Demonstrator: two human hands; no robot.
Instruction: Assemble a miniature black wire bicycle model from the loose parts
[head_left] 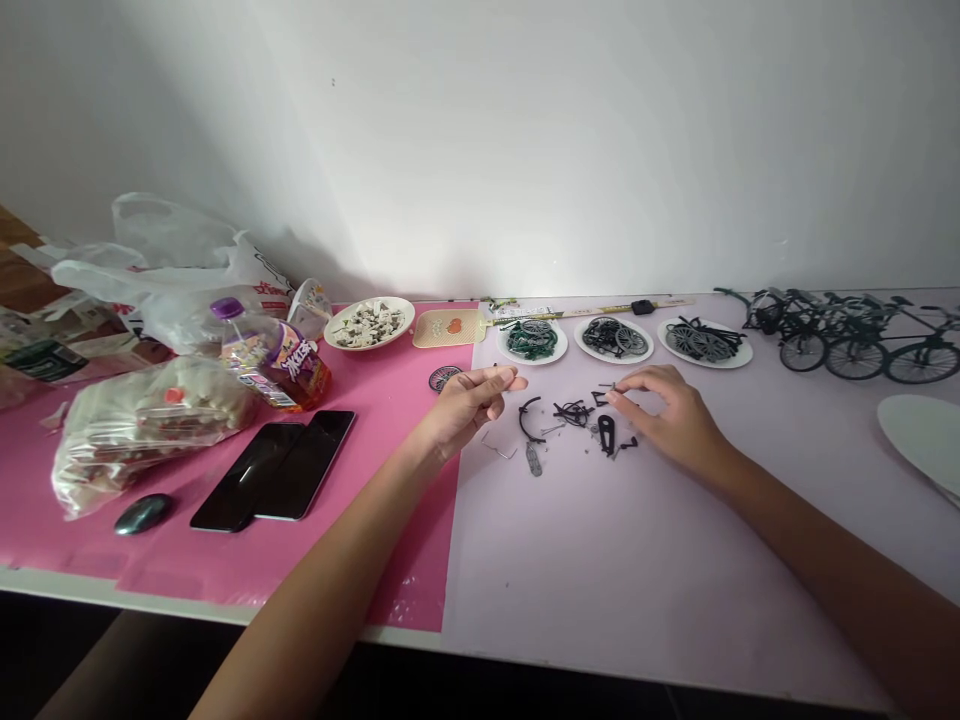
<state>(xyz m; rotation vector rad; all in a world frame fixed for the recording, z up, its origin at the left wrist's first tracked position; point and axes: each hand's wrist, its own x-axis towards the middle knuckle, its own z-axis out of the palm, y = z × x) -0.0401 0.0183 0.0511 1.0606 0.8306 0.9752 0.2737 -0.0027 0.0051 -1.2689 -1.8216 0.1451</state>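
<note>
My left hand (474, 402) hovers over the seam between the pink and pale lilac coverings, thumb and fingers pressed together. Whatever they pinch, if anything, is too small to name. Just behind it lies a small black spoked wheel (444, 377). My right hand (667, 408) pinches a small thin black plastic part (604, 390) between thumb and fingertips. Loose model bicycle parts lie between the hands: a curved black strip (529, 420), a tangle of black pieces (573, 412), a black chain guard-like piece (606, 434) and a grey oval tag-like piece (533, 460).
Three white plates (562, 352) of green, black and grey parts stand behind. Assembled model bicycles (855, 345) are at right, near stacked white plates (911, 425). On the left are two phones (304, 465), a drink bottle (281, 365), a filled plastic bag (150, 420) and a mouse (142, 513).
</note>
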